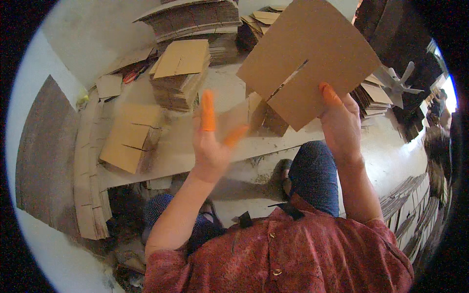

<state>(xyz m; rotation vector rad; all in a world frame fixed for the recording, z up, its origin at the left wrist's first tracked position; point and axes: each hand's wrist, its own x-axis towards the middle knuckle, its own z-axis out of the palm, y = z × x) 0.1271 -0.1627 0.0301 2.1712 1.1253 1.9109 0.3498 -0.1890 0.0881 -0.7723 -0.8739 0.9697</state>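
Note:
My right hand (340, 122) grips a brown cardboard sheet (320, 46) by its lower right edge, with an orange finger cot on the thumb. The sheet is raised and tilted, and a narrow slot runs in from its lower left edge. My left hand (211, 149) is apart from it, with fingers stretched out and orange cots on a finger and the thumb; it is slightly blurred and holds nothing I can see. Left of that hand lies a low stack of slotted cardboard pieces (128, 134). More slotted cardboard (271, 122) stands on the table, partly hidden behind the raised sheet.
A taller cardboard stack (181, 63) stands on the white table (171, 163), with larger bundles (190, 22) behind. A red-handled tool (131, 76) lies at the back left. At right are more cardboard pieces (373, 97) and a fan (399, 85). Upright cardboard (405, 200) lines the lower right.

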